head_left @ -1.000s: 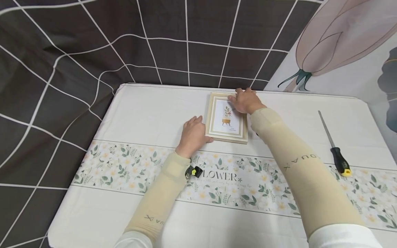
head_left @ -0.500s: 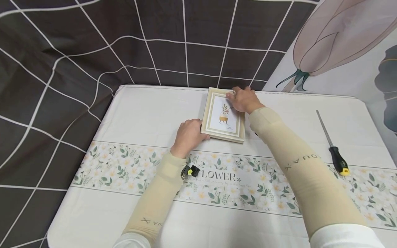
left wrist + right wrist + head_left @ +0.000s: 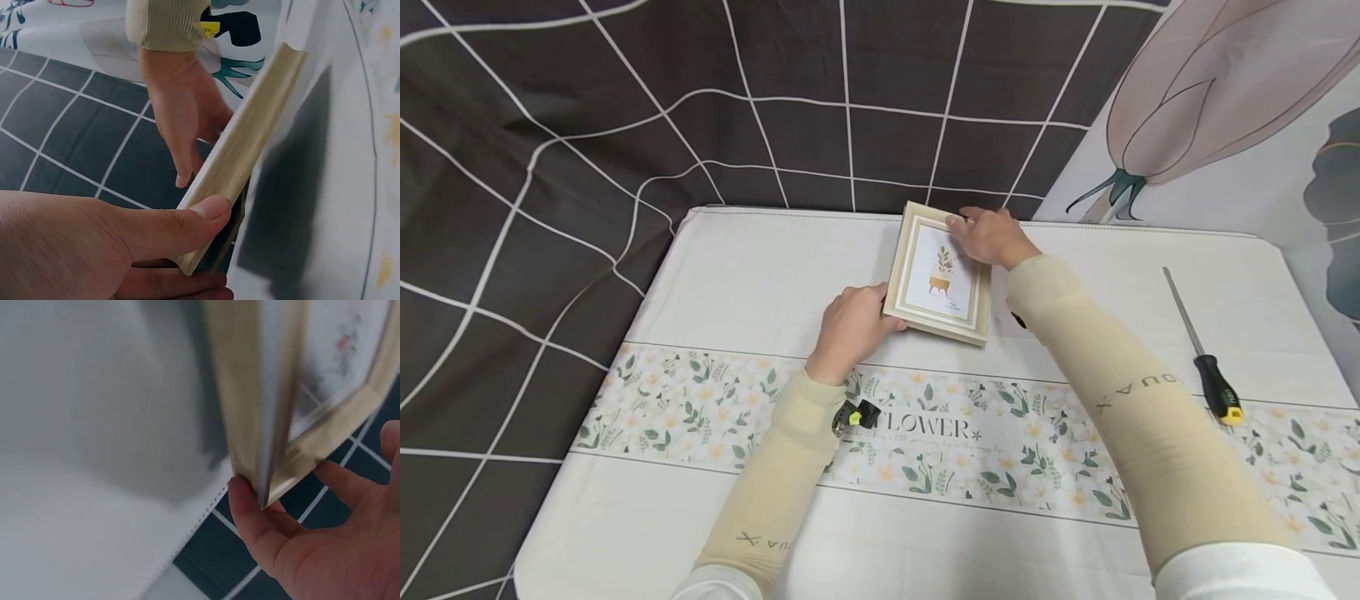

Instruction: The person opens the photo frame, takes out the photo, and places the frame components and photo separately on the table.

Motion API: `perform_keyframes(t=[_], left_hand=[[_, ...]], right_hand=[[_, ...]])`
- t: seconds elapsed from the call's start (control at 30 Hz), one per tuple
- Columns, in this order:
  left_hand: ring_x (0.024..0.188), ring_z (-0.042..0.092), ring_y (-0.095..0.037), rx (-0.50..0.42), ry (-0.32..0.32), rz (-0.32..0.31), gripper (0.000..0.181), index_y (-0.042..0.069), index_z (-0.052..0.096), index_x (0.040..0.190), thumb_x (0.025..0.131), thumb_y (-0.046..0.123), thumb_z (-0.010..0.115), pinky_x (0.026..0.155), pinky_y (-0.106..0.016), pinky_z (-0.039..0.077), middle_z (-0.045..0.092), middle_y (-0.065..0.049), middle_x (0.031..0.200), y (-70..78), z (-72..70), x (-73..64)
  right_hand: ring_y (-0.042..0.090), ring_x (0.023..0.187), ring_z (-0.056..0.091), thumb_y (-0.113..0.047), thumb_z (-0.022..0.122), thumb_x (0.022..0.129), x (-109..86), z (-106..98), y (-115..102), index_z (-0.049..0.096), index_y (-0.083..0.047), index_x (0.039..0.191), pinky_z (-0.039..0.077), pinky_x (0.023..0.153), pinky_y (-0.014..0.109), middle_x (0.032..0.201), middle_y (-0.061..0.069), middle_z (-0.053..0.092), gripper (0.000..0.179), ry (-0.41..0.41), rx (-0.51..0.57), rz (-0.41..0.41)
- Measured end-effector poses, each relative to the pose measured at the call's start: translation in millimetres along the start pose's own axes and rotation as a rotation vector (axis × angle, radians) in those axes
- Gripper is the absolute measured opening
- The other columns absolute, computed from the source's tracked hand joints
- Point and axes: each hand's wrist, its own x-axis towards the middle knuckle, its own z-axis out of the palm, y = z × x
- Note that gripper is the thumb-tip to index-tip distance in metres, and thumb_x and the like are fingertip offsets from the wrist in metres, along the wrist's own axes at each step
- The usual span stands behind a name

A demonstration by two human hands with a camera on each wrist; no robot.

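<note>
A cream picture frame (image 3: 898, 283), with a potted-plant print in white and gold-lined borders, is between my two hands. It is tilted, and the left wrist view shows a shadow on the cloth beside its raised edge (image 3: 250, 137). My left hand (image 3: 848, 329) grips its near left corner, thumb (image 3: 209, 209) on the near edge and fingers going beneath. My right hand (image 3: 995, 237) holds the far right corner. In the right wrist view, fingertips (image 3: 240, 487) rest against that corner (image 3: 247, 425). The underside of the picture frame is mostly hidden.
A screwdriver (image 3: 1213, 375) with a black and yellow handle lies at the right. A white tablecloth with a floral band (image 3: 925, 467) covers the table. Behind it hangs a dark gridded curtain (image 3: 790, 75), with a flower-printed sheet (image 3: 1195, 125) at the right.
The picture frame has tilted up at its far side and turned slightly clockwise, shifting a little left. My left hand has moved slightly left with it; my right hand keeps the far corner.
</note>
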Motion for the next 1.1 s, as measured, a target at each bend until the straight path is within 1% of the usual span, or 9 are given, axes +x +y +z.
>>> perform_keyframes(t=[0.1,0.2,0.37,0.47,0.63,0.77,0.87,1.0,1.1], left_hand=[[0.089,0.072,-0.025,0.002,0.017,0.011,0.047,0.011,0.070,0.124,0.082,0.027,0.084,0.069,-0.039,0.055,0.075,-0.010,0.109,1.3,-3.8,-1.4],[0.089,0.072,-0.025,0.006,0.032,0.024,0.050,0.011,0.069,0.127,0.082,0.027,0.084,0.068,-0.040,0.055,0.075,-0.010,0.110,3.9,-7.6,-2.3],[0.090,0.072,-0.025,0.010,0.049,0.029,0.058,0.012,0.065,0.134,0.082,0.027,0.084,0.068,-0.040,0.055,0.074,-0.011,0.114,7.7,-12.5,-3.9],[0.091,0.072,-0.026,0.013,0.061,0.034,0.061,0.012,0.064,0.136,0.081,0.028,0.084,0.069,-0.040,0.055,0.073,-0.011,0.115,9.3,-14.4,-4.5],[0.098,0.072,-0.029,0.016,0.080,0.031,0.066,0.010,0.061,0.139,0.081,0.030,0.084,0.074,-0.042,0.056,0.071,-0.013,0.121,13.3,-17.7,-5.3],[0.103,0.071,-0.031,0.010,0.100,0.021,0.070,0.008,0.058,0.142,0.080,0.030,0.085,0.074,-0.042,0.057,0.069,-0.015,0.124,17.3,-21.2,-6.7],[0.103,0.071,-0.031,0.005,0.119,0.023,0.070,0.007,0.059,0.141,0.080,0.030,0.085,0.073,-0.041,0.058,0.068,-0.016,0.125,20.5,-24.0,-7.7],[0.104,0.071,-0.031,0.002,0.143,0.039,0.068,0.008,0.060,0.139,0.080,0.030,0.085,0.075,-0.040,0.058,0.068,-0.014,0.126,23.9,-26.4,-8.3],[0.107,0.070,-0.031,-0.008,0.168,0.061,0.067,0.008,0.062,0.138,0.079,0.030,0.086,0.080,-0.040,0.058,0.068,-0.013,0.127,25.8,-27.7,-8.7]], right_hand=[[0.041,0.152,0.014,-0.059,0.025,0.104,-0.2,-4.0,1.4,0.025,-0.012,0.161,0.017,0.121,0.055,0.164,0.019,0.024,0.074,-0.031,0.110,0.012],[0.039,0.151,0.017,-0.062,0.026,0.103,-1.8,-7.7,2.4,0.026,-0.014,0.161,0.020,0.121,0.054,0.164,0.019,0.022,0.075,-0.058,0.201,0.038],[0.037,0.150,0.023,-0.066,0.029,0.101,-2.9,-10.2,1.8,0.029,-0.015,0.160,0.022,0.120,0.053,0.164,0.015,0.025,0.078,-0.087,0.305,0.068],[0.037,0.150,0.024,-0.067,0.031,0.101,-2.7,-10.4,1.6,0.029,-0.016,0.160,0.023,0.120,0.053,0.164,0.013,0.026,0.078,-0.099,0.358,0.091],[0.035,0.149,0.028,-0.069,0.033,0.099,-3.4,-9.6,1.1,0.028,-0.016,0.160,0.024,0.120,0.052,0.163,0.012,0.030,0.081,-0.111,0.417,0.106],[0.033,0.146,0.033,-0.071,0.034,0.097,-3.8,-8.9,2.2,0.027,-0.015,0.161,0.026,0.119,0.051,0.161,0.013,0.033,0.085,-0.119,0.454,0.088],[0.032,0.144,0.036,-0.073,0.035,0.096,-3.6,-8.6,2.8,0.026,-0.013,0.161,0.028,0.119,0.049,0.160,0.013,0.035,0.088,-0.121,0.478,0.067],[0.031,0.142,0.037,-0.076,0.034,0.094,-3.0,-7.4,1.3,0.024,-0.012,0.161,0.028,0.118,0.049,0.158,0.013,0.037,0.093,-0.125,0.501,0.049],[0.031,0.142,0.037,-0.078,0.032,0.093,-2.3,-6.2,-0.5,0.021,-0.012,0.162,0.028,0.118,0.049,0.158,0.014,0.036,0.096,-0.118,0.509,0.043]])
